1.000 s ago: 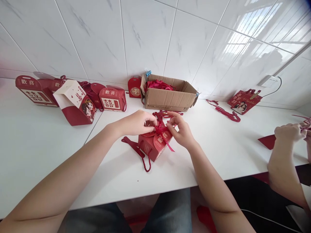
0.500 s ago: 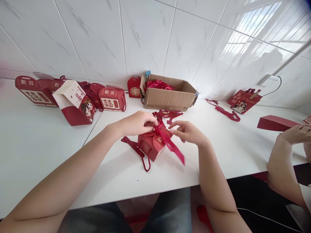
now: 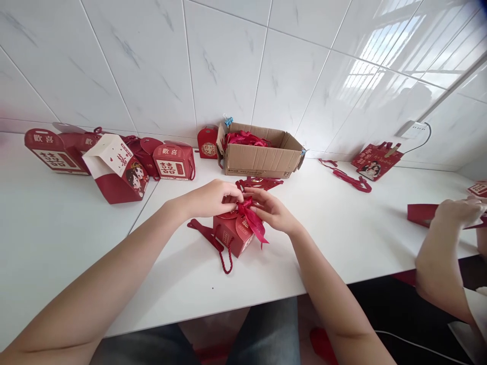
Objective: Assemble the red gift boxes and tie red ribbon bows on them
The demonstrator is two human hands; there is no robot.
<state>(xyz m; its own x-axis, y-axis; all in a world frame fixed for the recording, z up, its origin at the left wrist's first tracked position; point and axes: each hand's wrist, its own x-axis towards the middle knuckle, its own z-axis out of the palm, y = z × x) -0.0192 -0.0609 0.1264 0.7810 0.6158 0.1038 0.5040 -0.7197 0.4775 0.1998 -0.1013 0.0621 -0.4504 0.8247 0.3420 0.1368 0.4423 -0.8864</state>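
A small red gift box stands on the white table in front of me, its rope handle trailing toward the table's front edge. A red ribbon is gathered on top of the box, with its tails hanging to the right. My left hand pinches the ribbon at the top left of the box. My right hand is closed on the ribbon from the right, fingers touching the left hand's.
A cardboard box with red ribbons stands behind, with loose red cut-outs before it. Several finished red boxes line the wall at left. A flat printed bag lies at back right. Another person's hand holds red card at far right.
My right hand pulled the ribbon tail out to the right, then came back in to the knot. The view tilted a little. The other person's hand shifted with the red card.
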